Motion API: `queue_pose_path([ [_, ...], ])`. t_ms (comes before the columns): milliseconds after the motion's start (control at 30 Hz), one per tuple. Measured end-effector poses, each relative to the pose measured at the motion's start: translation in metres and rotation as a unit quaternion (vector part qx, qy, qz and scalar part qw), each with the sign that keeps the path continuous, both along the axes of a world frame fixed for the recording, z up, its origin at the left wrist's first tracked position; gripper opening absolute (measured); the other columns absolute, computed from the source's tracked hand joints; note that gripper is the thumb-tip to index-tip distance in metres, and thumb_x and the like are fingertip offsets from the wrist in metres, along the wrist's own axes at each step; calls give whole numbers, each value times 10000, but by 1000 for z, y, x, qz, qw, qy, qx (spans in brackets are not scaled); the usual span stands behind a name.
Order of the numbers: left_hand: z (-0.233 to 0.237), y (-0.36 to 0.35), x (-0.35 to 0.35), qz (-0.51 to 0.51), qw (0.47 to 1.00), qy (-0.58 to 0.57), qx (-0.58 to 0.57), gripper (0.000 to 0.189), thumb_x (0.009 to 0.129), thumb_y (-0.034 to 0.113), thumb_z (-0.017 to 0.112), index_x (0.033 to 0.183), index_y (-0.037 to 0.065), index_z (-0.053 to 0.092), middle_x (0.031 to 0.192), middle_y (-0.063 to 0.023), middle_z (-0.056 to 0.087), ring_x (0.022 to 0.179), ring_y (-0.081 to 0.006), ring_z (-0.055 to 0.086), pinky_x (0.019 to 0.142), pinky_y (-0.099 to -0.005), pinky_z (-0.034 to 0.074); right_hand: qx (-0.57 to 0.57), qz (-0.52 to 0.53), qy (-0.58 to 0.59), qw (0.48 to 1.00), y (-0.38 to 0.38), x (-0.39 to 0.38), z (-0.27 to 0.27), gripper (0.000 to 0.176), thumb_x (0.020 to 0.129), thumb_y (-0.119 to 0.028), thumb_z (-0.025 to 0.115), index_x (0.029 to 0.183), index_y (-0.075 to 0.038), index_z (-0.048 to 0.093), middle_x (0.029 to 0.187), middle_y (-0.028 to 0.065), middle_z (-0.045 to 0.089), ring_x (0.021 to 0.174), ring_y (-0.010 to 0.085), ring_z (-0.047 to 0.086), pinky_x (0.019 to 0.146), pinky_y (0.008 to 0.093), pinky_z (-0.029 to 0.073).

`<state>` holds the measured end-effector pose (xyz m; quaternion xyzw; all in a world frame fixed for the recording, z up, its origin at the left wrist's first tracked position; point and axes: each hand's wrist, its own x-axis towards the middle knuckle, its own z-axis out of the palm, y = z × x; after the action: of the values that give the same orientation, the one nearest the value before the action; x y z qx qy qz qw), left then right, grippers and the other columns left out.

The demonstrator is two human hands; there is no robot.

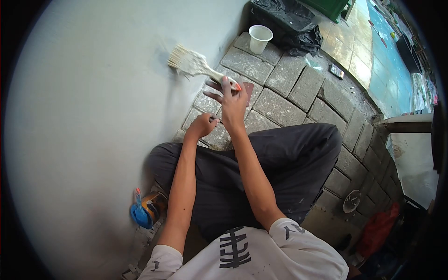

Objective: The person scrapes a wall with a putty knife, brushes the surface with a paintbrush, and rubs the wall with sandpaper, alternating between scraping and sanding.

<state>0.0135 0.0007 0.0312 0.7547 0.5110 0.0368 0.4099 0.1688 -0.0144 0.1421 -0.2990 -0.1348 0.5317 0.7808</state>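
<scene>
Sits cross-legged in dark grey trousers (284, 154) on grey rectangular paving bricks (280, 107), beside a smooth pale grey wall (93, 107). Holds a wide, flat brush with pale bristles and a white-smeared body (193, 65) in the right hand (232, 101), fingers closed around the handle near the orange-red end, some pointing out towards the wall. Has the brush raised with bristles towards the wall; cannot tell for certain about contact. Has the left hand (201, 126) just beside the right wrist, fingers curled in; cannot tell about anything held inside. See a reddish-brown flat piece (249, 92) behind the right hand, and farther ahead, a translucent white plastic cup (259, 41) upright on the bricks near a crumpled black plastic bag (305, 39). Note also a blue object with an orange tip (141, 213) by an orange-yellow container (156, 203), near the left knee.
</scene>
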Motion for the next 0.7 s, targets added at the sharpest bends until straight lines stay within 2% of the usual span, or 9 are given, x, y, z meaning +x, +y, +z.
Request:
queue_pose_path([
  [133, -4, 0, 0, 11, 999, 20, -24, 290, 924, 273, 643, 1009, 2, 699, 918, -175, 730, 880, -325, 698, 825, -409, 530, -62, -53, -53, 995, -8, 5, -46, 204, 1011, -145, 578, 1003, 48, 511, 995, 201, 654, 889, 295, 724, 706, 384, 655],
  [167, -7, 3, 0, -14, 999, 33, -15, 305, 923, 287, 647, 1010, 0, 700, 942, -184, 729, 917, -330, 699, 839, -409, 529, -79, -63, -144, 984, -5, 6, -63, 200, 1010, -136, 578, 1013, 52, 509, 986, 194, 656, 870, 279, 728, 708, 369, 648],
  [233, -2, 1, 2, -5, 999, 33, -10, 305, 923, 282, 641, 1010, -5, 699, 949, -192, 728, 925, -335, 699, 837, -411, 529, -116, -72, -263, 955, -5, 9, -57, 180, 1008, -105, 576, 1012, 58, 501, 949, 167, 660, 829, 236, 733, 723, 322, 624],
  [300, 6, 1, 3, -12, 999, 30, -15, 299, 918, 259, 625, 1009, -16, 698, 951, -212, 723, 939, -353, 698, 834, -419, 528, -93, -94, -260, 957, -7, 0, -42, 177, 989, -91, 593, 949, 54, 500, 867, 156, 659, 816, 221, 732, 716, 323, 618],
  [367, -39, 9, -10, -16, 1000, -3, 24, 298, 914, 253, 621, 1010, -20, 696, 948, -216, 723, 930, -358, 698, 831, -420, 530, -74, -96, -322, 939, -9, -7, -17, 181, 987, -86, 597, 922, 49, 495, 809, 141, 654, 809, 212, 729, 738, 319, 610],
  [400, -56, 9, -17, -25, 997, -36, 68, 298, 911, 246, 618, 1012, -23, 695, 945, -219, 722, 921, -362, 698, 829, -421, 532, -79, -93, -319, 940, -13, -8, 1, 181, 987, -86, 597, 922, 49, 495, 809, 141, 654, 809, 212, 729, 738, 319, 610],
  [500, -36, 7, -9, -4, 1000, 4, 25, 297, 908, 245, 624, 1009, -27, 690, 927, -223, 719, 883, -373, 695, 810, -427, 536, 47, -61, -80, 994, -17, -2, 48, 205, 1024, -140, 558, 1013, 48, 478, 937, 198, 668, 835, 288, 734, 785, 383, 636],
  [600, -21, 2, -6, 1, 1000, -19, 7, 290, 912, 246, 626, 1006, -21, 692, 906, -213, 719, 877, -365, 696, 806, -425, 535, 49, -42, -46, 997, -7, 1, 38, 218, 1025, -149, 556, 1022, 54, 477, 951, 205, 669, 835, 299, 735, 779, 394, 639],
  [700, 5, -3, 2, 2, 1000, 5, 10, 288, 915, 259, 636, 1002, -9, 696, 893, -199, 720, 880, -354, 697, 806, -423, 533, -19, -51, -32, 998, 2, -5, -19, 205, 1021, -141, 560, 1031, 49, 482, 928, 179, 663, 831, 293, 735, 762, 394, 642],
])
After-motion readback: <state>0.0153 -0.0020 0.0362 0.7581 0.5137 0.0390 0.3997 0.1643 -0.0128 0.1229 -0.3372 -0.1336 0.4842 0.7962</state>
